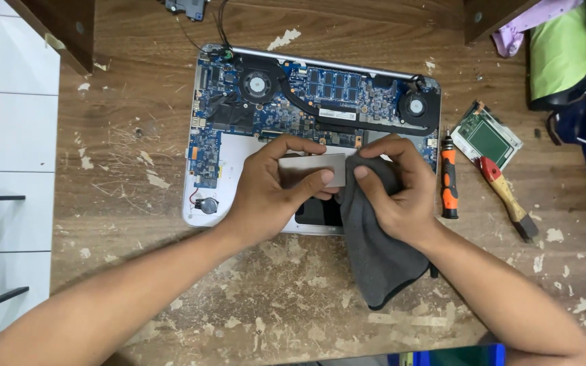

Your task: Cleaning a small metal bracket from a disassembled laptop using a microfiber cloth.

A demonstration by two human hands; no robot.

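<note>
An opened laptop (201,196) lies bottom-up on the wooden table, its blue circuit board (320,95) and two fans exposed. Over its lower half, my left hand (269,193) pinches a flat grey metal plate (310,168) between thumb and fingers. A dark grey cloth (378,261) is gripped in my right hand (395,190) and pressed against the plate's right end. The cloth hangs down over the laptop's front edge onto the table.
An orange-and-black screwdriver (448,179) and a brush with a red and wooden handle (506,196) lie right of the laptop, beside a small green circuit card (488,139). Bags and cloth sit at the top right. The worn table (137,169) ends at a tiled floor on the left.
</note>
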